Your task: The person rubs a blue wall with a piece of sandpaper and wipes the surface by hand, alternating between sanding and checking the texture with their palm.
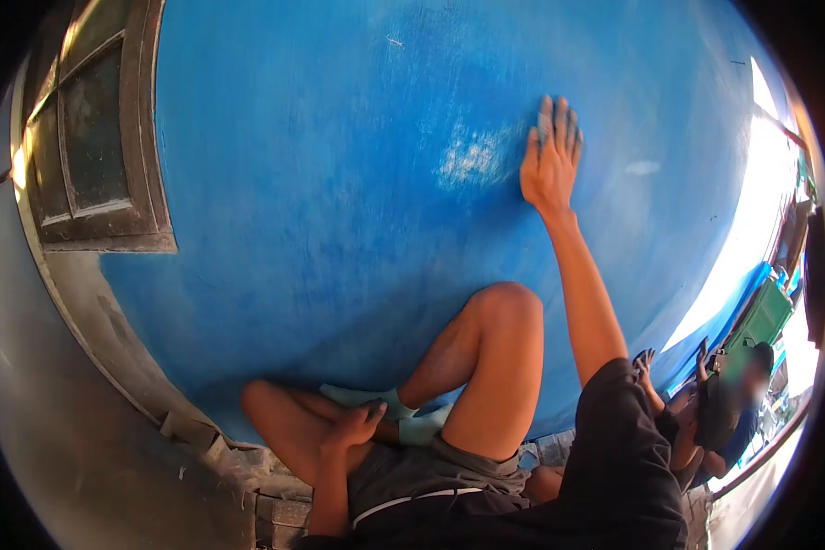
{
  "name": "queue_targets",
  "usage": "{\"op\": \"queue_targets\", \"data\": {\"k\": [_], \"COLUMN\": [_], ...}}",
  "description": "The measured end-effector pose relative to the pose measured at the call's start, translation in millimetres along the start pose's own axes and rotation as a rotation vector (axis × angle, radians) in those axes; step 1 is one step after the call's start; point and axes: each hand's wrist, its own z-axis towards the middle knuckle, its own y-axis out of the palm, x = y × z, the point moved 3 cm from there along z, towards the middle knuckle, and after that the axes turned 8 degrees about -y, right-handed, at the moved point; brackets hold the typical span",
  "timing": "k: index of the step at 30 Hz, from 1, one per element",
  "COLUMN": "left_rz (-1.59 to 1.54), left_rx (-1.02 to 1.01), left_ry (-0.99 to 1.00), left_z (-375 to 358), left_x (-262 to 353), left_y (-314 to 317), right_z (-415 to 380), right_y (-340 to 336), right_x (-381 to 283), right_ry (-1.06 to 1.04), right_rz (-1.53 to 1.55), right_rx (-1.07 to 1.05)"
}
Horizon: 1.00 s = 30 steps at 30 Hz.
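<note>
My right hand (551,170) lies flat against the blue wall (339,183), fingers stretched upward and slightly apart, with dark smudges on them. Just left of it, the wall has a pale, scuffed patch (475,158). Low in front of my body, my left hand (355,425) rests by my folded leg with its fingers curled and their tips dark; whether anything is inside them cannot be made out. Near it are my feet in light green socks (423,426).
A wooden-framed window (96,128) is at the upper left, beside a grey surface (73,403). My bent knee (507,316) rises close to the wall. At the lower right sits another person in a cap (720,408), hands raised near the wall. A green object (759,316) stands behind.
</note>
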Motion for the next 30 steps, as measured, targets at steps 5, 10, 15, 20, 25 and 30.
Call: {"op": "queue_targets", "data": {"k": [5,10,15,20,25,30], "left_rz": [-0.021,-0.114,-0.069,-0.014,-0.072,-0.042], "left_rx": [-0.017,0.091,0.052,0.068,0.143,0.100], "left_ry": [0.008,0.160,0.065,0.061,0.110,0.050], "left_z": [-1.9,2.5,11.3,-4.9,1.8,7.0], "left_x": [3.7,-2.9,-10.9,7.4,-3.3,-10.6], "left_y": [0.5,5.9,13.3,0.6,8.8,11.5], "right_z": [-88.3,-124.4,-125.4,-124.9,-124.3,-124.8], "right_y": [-5.5,-8.6,-10.7,-10.8,-11.7,-12.0], "right_x": [19.0,18.7,18.9,19.5,19.2,18.5], "right_ry": [0.425,0.667,0.647,0.663,0.652,0.649], "right_rz": [0.007,-0.004,-0.016,-0.001,0.021,0.019], "right_rx": [0.124,0.081,0.077,0.082,0.093,0.089]}}
